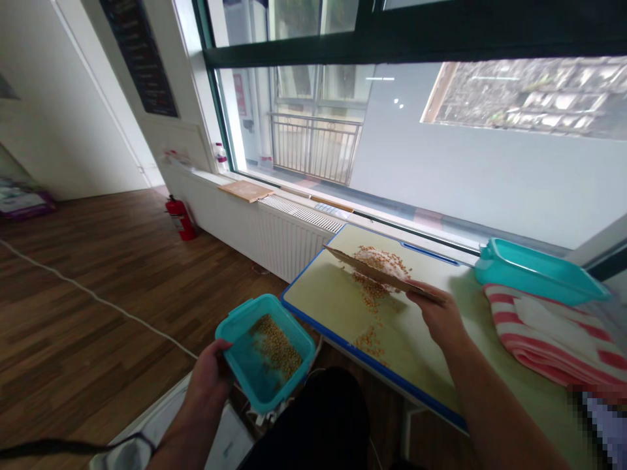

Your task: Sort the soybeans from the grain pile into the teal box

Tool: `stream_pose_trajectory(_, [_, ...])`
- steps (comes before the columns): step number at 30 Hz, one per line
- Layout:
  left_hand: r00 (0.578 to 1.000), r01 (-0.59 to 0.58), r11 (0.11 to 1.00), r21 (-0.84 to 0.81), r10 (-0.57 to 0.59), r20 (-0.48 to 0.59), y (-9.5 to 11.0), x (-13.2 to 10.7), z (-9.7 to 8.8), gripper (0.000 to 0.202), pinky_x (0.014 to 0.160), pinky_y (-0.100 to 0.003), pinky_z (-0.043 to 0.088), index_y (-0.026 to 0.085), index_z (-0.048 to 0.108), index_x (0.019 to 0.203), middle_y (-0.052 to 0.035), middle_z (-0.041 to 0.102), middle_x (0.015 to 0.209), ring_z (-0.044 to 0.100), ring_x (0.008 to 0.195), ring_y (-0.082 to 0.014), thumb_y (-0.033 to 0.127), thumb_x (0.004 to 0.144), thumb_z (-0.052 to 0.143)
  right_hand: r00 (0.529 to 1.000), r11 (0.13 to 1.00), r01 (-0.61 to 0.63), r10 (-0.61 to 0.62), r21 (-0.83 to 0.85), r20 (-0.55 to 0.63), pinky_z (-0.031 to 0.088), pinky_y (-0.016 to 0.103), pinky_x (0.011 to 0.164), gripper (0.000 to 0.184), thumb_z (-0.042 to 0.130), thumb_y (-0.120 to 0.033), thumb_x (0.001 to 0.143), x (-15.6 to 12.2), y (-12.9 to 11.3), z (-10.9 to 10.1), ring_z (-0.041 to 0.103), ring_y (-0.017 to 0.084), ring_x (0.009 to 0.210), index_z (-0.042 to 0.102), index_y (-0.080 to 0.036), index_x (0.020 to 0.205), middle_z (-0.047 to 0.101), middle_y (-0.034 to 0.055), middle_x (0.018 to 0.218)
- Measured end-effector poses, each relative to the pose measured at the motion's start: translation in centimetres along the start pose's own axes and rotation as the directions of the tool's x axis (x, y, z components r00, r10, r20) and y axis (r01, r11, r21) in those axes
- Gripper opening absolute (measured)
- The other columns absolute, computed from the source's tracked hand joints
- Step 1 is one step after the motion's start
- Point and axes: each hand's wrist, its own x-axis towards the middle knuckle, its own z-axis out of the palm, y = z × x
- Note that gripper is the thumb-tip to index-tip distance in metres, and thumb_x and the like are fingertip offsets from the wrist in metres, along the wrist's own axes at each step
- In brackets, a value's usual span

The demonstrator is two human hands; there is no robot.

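Note:
My left hand (208, 382) grips the near-left corner of a teal plastic box (267, 352), held just below the table's left edge; yellow-brown beans (277, 343) lie inside it. My right hand (441, 316) is closed on a flat strip of brown cardboard (379, 274), held on edge across the green table (337, 294) with its blue rim. A pile of beans mixed with white grains (385, 261) sits behind the cardboard. A trail of loose beans (369, 316) runs from it toward the table's near edge.
A second teal container (539, 271) stands at the table's far right by the window. A red-and-white striped cloth (553, 333) lies folded beneath it. A radiator (289, 238) lines the wall below the window, a red fire extinguisher (180, 217) stands on the wooden floor.

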Motion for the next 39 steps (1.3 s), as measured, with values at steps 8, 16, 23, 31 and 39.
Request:
stream_pose_trajectory(8, [0.999, -0.038, 0.999, -0.010, 0.037, -0.040, 0.7, -0.2, -0.5, 0.017, 0.052, -0.027, 0.053, 0.013, 0.055, 0.064, -0.0010, 0.058, 0.051, 0.052, 0.040, -0.0122, -0.001, 0.057, 0.049, 0.998, 1.000, 0.020, -0.019, -0.016, 0.067, 0.043, 0.040, 0.092, 0.027, 0.066, -0.028, 0.069, 0.0, -0.5, 0.2, 0.062, 0.024, 0.095, 0.071, -0.027, 0.096, 0.071, 0.0015, 0.097])
stream_pose_trajectory(16, [0.997, -0.064, 0.998, 0.003, 0.064, -0.042, 1.1, -0.3, -1.0, 0.020, 0.051, -0.027, 0.053, 0.013, 0.056, 0.067, -0.0011, 0.059, 0.053, 0.053, 0.041, -0.0128, -0.001, 0.056, 0.049, 0.998, 1.000, -0.025, 0.026, -0.003, 0.064, 0.043, 0.040, 0.091, 0.028, 0.066, -0.026, 0.068, -0.1, -0.6, 0.0, 0.062, 0.025, 0.094, 0.072, -0.025, 0.095, 0.071, 0.0011, 0.093])
stream_pose_trajectory(23, [0.997, -0.063, 0.998, -0.003, 0.063, -0.048, 1.2, 0.0, -1.4, 0.023, 0.051, -0.026, 0.053, 0.013, 0.057, 0.069, -0.0001, 0.057, 0.052, 0.052, 0.041, -0.0124, -0.002, 0.055, 0.048, 0.999, 0.999, -0.044, 0.044, -0.016, 0.028, 0.045, 0.038, 0.087, 0.028, 0.069, -0.026, 0.064, -0.2, -0.3, -0.1, 0.064, 0.024, 0.089, 0.073, -0.024, 0.092, 0.072, 0.0007, 0.089])
stream_pose_trajectory(31, [0.997, -0.062, 0.998, -0.017, 0.062, -0.041, 1.4, -0.4, -1.3, 0.018, 0.044, -0.021, 0.048, 0.013, 0.054, 0.063, -0.0005, 0.058, 0.051, 0.053, 0.042, -0.0116, -0.002, 0.056, 0.048, 0.995, 1.000, 0.005, -0.004, -0.015, 0.104, 0.042, 0.040, 0.092, 0.028, 0.066, -0.028, 0.068, 0.0, -0.4, 0.3, 0.061, 0.025, 0.096, 0.072, -0.025, 0.095, 0.071, 0.0020, 0.097])
stream_pose_trajectory(39, [0.997, -0.067, 0.998, 0.007, 0.067, -0.048, 1.2, -0.7, -1.9, 0.016, 0.048, -0.023, 0.050, 0.012, 0.055, 0.063, -0.0013, 0.058, 0.053, 0.052, 0.043, -0.0112, -0.002, 0.056, 0.049, 0.996, 0.999, -0.012, 0.016, -0.039, 0.088, 0.043, 0.039, 0.090, 0.028, 0.067, -0.026, 0.066, -0.2, -0.8, -0.1, 0.062, 0.025, 0.094, 0.072, -0.024, 0.094, 0.072, 0.0022, 0.092])
